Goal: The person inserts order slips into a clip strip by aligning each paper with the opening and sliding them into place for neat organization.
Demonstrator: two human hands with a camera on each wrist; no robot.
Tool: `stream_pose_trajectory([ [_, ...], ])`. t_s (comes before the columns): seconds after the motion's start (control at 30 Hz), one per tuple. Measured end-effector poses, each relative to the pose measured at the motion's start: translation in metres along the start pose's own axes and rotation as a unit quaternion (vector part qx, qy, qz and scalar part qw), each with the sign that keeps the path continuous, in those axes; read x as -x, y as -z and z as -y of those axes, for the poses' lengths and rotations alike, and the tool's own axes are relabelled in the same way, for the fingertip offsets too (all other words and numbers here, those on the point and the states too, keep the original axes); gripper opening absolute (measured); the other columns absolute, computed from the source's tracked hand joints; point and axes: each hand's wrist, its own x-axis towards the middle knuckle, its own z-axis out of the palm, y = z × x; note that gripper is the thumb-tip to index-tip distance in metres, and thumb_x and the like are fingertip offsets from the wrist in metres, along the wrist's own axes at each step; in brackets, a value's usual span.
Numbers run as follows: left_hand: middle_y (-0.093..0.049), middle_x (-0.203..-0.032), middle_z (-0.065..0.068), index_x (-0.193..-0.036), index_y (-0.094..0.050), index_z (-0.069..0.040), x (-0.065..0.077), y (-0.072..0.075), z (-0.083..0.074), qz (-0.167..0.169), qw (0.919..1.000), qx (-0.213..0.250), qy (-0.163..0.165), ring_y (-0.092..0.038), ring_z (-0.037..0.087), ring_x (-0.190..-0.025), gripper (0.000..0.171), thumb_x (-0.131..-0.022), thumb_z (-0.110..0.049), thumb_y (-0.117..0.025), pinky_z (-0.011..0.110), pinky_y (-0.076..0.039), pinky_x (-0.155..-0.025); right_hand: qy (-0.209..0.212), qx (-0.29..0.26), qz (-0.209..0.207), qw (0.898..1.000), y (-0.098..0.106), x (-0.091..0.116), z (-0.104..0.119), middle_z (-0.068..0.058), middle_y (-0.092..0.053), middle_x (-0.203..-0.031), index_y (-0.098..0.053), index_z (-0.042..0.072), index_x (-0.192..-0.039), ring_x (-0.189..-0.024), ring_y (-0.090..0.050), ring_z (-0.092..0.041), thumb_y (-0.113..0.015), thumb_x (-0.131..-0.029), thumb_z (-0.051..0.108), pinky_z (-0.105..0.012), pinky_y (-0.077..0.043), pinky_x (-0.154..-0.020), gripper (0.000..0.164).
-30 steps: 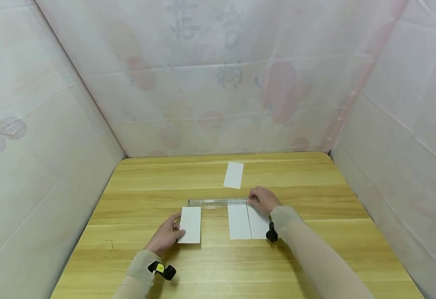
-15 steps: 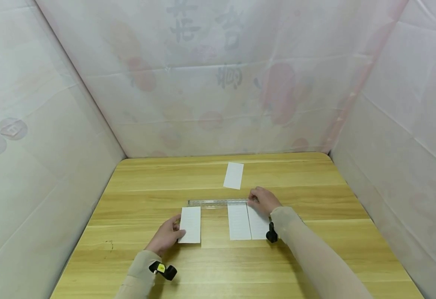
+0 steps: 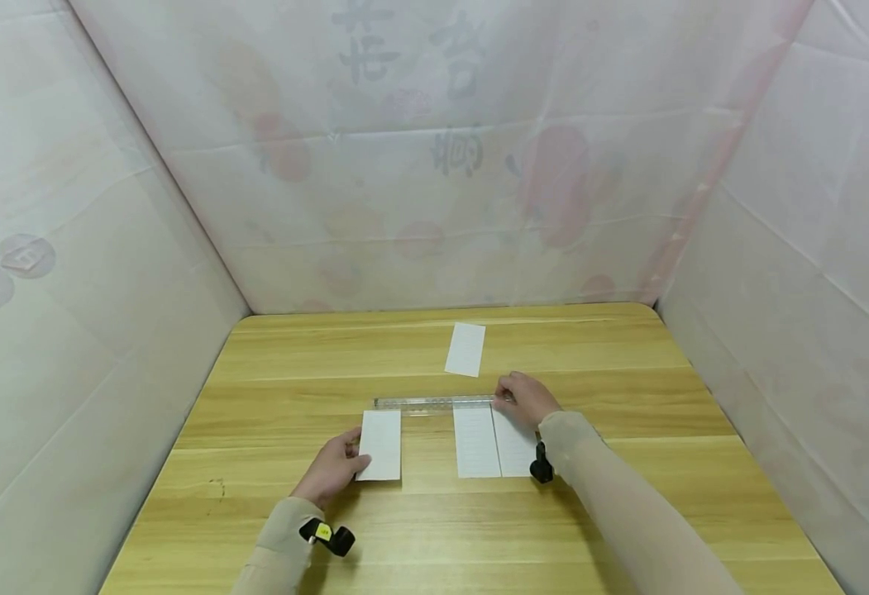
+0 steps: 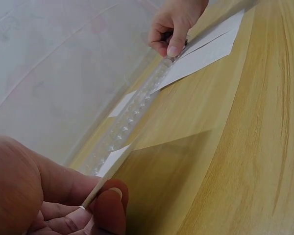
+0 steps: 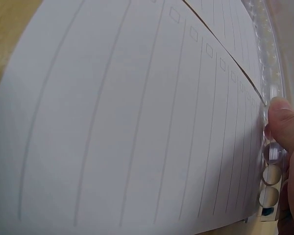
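My left hand (image 3: 328,469) pinches a white paper card (image 3: 380,445) by its left edge, thumb on top. In the left wrist view this card (image 4: 109,169) is seen nearly edge-on, raised above the table with a shadow beneath. My right hand (image 3: 529,401) pinches the right end of a clear plastic ruler (image 3: 427,404) with a row of round shapes; the right wrist view shows the thumb (image 5: 284,120) on it. Two lined cards lie side by side along the ruler's near edge: the left card (image 3: 477,442) and the right card (image 3: 514,446), partly hidden by my right hand and wrist.
Another white card (image 3: 466,349) lies slightly askew beyond the ruler. Everything rests on a wood-grain table (image 3: 434,529). Pale printed cloth walls (image 3: 419,207) stand around its back and sides.
The near edge of the card in my left hand has risen slightly, and the left hand has shifted a touch. The right hand, ruler and other cards stay where they were.
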Motion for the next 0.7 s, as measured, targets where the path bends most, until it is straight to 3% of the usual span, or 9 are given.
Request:
stream_pose_trajectory([
  [0.13, -0.059, -0.100, 0.010, -0.144, -0.034, 0.008, -0.0015, -0.0006, -0.0004, -0.006, 0.9999, -0.008, -0.003, -0.053, 0.022, -0.088, 0.060, -0.092, -0.005, -0.060, 0.033, -0.044, -0.073, -0.004, 0.004, 0.002, 1.000, 0.0016, 0.0006, 0.0030, 0.005, -0.054, -0.086, -0.064, 0.020, -0.091, -0.078, -0.050, -0.014, -0.069, -0.089, 0.027, -0.035, -0.045, -0.073, 0.009],
  [0.43, -0.052, -0.091, 0.010, -0.144, -0.033, 0.009, -0.0043, -0.0008, -0.0031, -0.013, 0.9999, -0.010, -0.001, -0.049, 0.023, -0.086, 0.061, -0.091, -0.005, -0.060, 0.033, -0.041, -0.068, -0.012, 0.008, 0.009, 1.000, 0.0034, 0.0015, 0.0078, 0.004, -0.054, -0.087, -0.064, 0.019, -0.091, -0.078, -0.049, -0.014, -0.070, -0.089, 0.026, -0.034, -0.044, -0.074, 0.010],
  [0.7, -0.059, -0.092, 0.012, -0.146, -0.031, 0.006, -0.0094, -0.0019, -0.0006, -0.007, 0.9998, 0.021, 0.002, -0.054, 0.020, -0.077, 0.062, -0.091, -0.001, -0.058, 0.031, -0.044, -0.065, -0.015, 0.006, 0.010, 1.000, 0.0037, 0.0015, 0.0080, 0.004, -0.054, -0.086, -0.064, 0.019, -0.091, -0.078, -0.049, -0.014, -0.070, -0.089, 0.027, -0.034, -0.044, -0.074, 0.010],
])
